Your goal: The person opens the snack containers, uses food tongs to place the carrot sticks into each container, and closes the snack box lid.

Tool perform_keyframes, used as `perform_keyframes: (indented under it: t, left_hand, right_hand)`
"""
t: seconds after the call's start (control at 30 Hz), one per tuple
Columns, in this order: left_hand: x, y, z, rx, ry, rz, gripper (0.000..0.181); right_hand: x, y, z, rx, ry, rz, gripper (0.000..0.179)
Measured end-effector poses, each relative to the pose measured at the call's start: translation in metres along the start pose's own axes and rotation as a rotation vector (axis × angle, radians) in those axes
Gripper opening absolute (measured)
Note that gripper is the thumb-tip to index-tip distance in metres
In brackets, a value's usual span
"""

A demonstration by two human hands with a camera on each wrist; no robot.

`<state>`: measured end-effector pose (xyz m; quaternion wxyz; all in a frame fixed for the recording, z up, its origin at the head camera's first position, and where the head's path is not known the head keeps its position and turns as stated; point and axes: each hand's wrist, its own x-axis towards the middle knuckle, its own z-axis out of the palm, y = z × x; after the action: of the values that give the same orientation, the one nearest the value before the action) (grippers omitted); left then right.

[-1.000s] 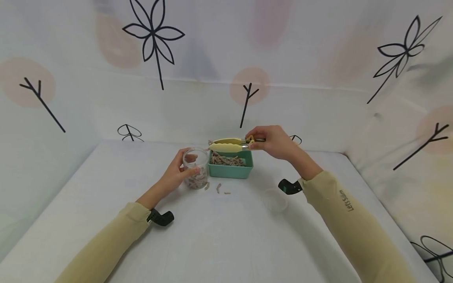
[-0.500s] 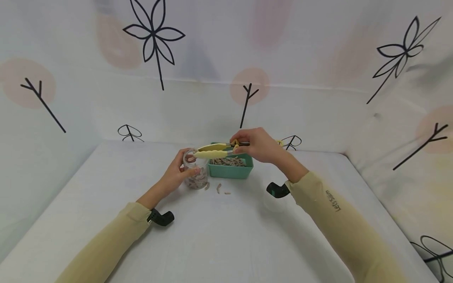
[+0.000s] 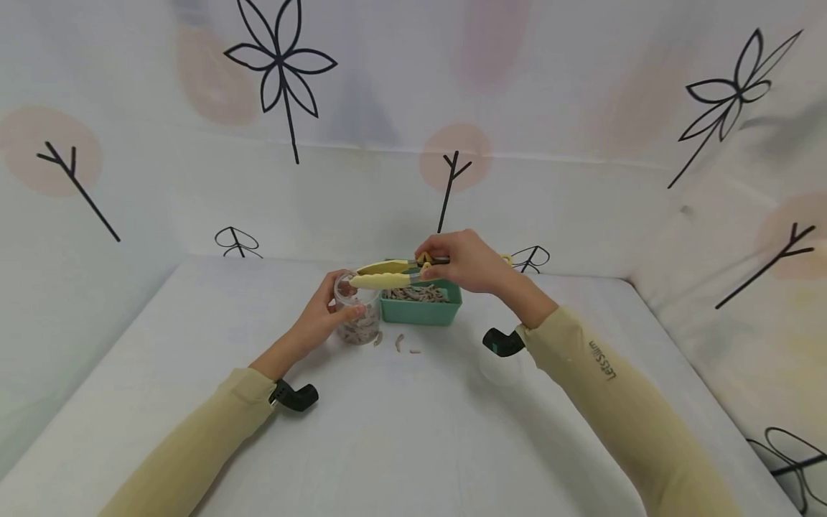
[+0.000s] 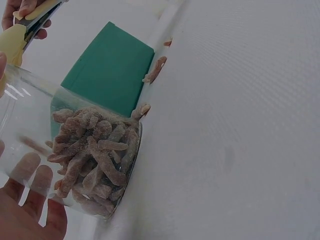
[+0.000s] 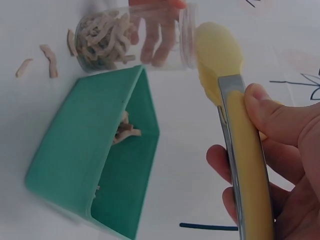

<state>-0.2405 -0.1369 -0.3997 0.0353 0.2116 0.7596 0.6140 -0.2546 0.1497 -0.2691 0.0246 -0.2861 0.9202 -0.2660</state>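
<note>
My left hand (image 3: 316, 316) grips a clear jar (image 3: 357, 332) from its left side, fingers behind and thumb in front. Greyish-brown dried strips (image 4: 95, 160) fill its lower part, and one blurred strip (image 4: 33, 145) shows above the heap. In my right hand (image 3: 470, 262) is a pair of yellow tongs (image 5: 247, 165), held above the green box with the tips over the jar's mouth. Nothing can be made out between the tips. The green box (image 3: 420, 313) stands right of the jar and holds more strips (image 3: 416, 294).
Several loose strips (image 3: 399, 343) lie on the white table (image 3: 400, 431) in front of the jar and box. A faint clear round lid (image 3: 500, 372) lies to the right, partly behind the right wrist camera (image 3: 502, 342). Patterned cloth (image 3: 362, 194) hangs behind the table.
My right hand has moved the tongs left, from over the green box to the jar's mouth. A strip at their tips earlier is no longer seen there. The left hand has stayed on the jar.
</note>
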Motion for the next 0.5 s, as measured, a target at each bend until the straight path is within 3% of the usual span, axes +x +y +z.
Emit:
perform_keyframes:
  t: [0.5]
  left_hand:
    - [-0.0002,0.0002,-0.0011,0.025,-0.003,0.014,0.065]
  right_hand:
    - [-0.0025,0.0031,-0.0028,0.005,-0.009,0.018,0.043]
